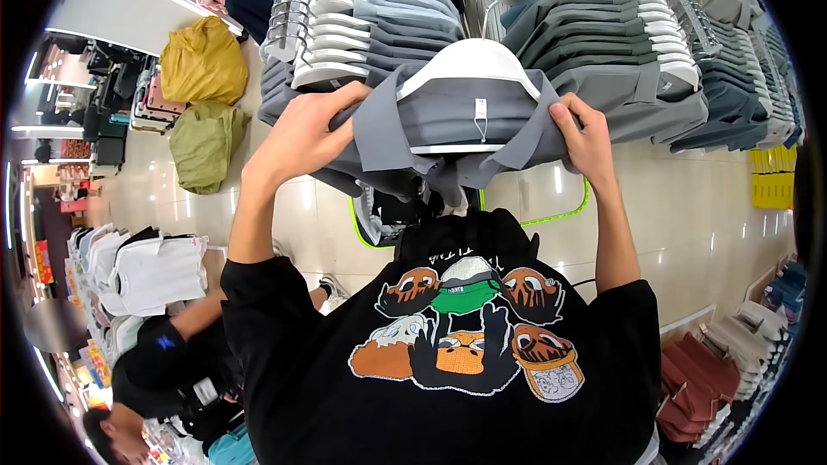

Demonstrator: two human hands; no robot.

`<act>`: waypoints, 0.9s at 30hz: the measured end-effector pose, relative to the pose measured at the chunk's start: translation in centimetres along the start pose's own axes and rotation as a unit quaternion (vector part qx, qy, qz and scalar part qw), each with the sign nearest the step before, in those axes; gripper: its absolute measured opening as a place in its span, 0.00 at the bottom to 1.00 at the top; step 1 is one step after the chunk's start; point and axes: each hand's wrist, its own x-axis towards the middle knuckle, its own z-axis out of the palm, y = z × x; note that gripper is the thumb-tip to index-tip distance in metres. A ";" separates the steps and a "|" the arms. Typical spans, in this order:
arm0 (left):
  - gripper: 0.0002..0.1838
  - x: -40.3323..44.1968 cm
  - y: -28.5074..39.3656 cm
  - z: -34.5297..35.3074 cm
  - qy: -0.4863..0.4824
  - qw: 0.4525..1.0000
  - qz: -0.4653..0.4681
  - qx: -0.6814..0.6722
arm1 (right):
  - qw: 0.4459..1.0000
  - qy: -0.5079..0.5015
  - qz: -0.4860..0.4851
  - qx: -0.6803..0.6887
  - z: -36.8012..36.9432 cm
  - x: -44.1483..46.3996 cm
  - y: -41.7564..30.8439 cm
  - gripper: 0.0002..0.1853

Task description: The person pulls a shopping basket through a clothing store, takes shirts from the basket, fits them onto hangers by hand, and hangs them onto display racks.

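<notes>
A grey collared shirt (413,125) hangs on a white hanger (474,60) in front of my chest, its collar spread wide. A small white tag (481,112) shows inside the neck. My left hand (312,131) grips the collar on the left side of the view, thumb and fingers pressed on the cloth. On the other side, my right hand (584,133) pinches the opposite collar edge near the hanger's end. The hanger's hook is not clearly visible.
Racks of grey shirts (405,34) and green-grey shirts (586,43) stand just beyond the held shirt. Yellow covered bundles (205,60) sit on the floor at left. A person in black (177,362) is at lower left, near white shirts (159,271).
</notes>
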 end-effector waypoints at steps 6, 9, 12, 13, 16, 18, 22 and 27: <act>0.16 0.5 0.7 0.9 0.072 0.982 0.055 -0.165 | 1.000 -0.010 0.010 0.001 0.6 -0.1 -0.3 0.16; 0.19 1.0 0.6 2.8 0.112 0.979 0.028 -0.166 | 1.000 -0.009 0.013 0.001 1.7 -0.4 -0.7 0.17; 0.20 1.1 0.6 3.5 0.129 0.974 0.066 -0.174 | 1.000 -0.010 0.010 0.004 2.3 -0.7 -0.7 0.17; 0.21 0.8 0.6 3.1 0.089 0.969 0.043 -0.227 | 1.000 -0.016 0.011 0.004 2.2 -0.7 -0.8 0.17; 0.21 0.0 0.1 2.3 0.038 0.947 0.024 -0.319 | 1.000 -0.019 0.003 0.001 2.2 -0.8 -0.7 0.17; 0.21 -0.4 -0.6 1.8 0.007 0.930 0.014 -0.367 | 1.000 -0.026 0.007 -0.001 2.1 -0.8 -0.5 0.17; 0.20 -0.7 -0.1 1.9 -0.044 0.967 -0.011 -0.250 | 0.998 -0.059 0.032 0.018 2.6 -0.8 -1.1 0.17; 0.16 -2.1 -0.5 3.2 0.014 0.997 -0.031 -0.064 | 0.994 -0.104 -0.033 0.015 3.1 -0.6 -3.2 0.16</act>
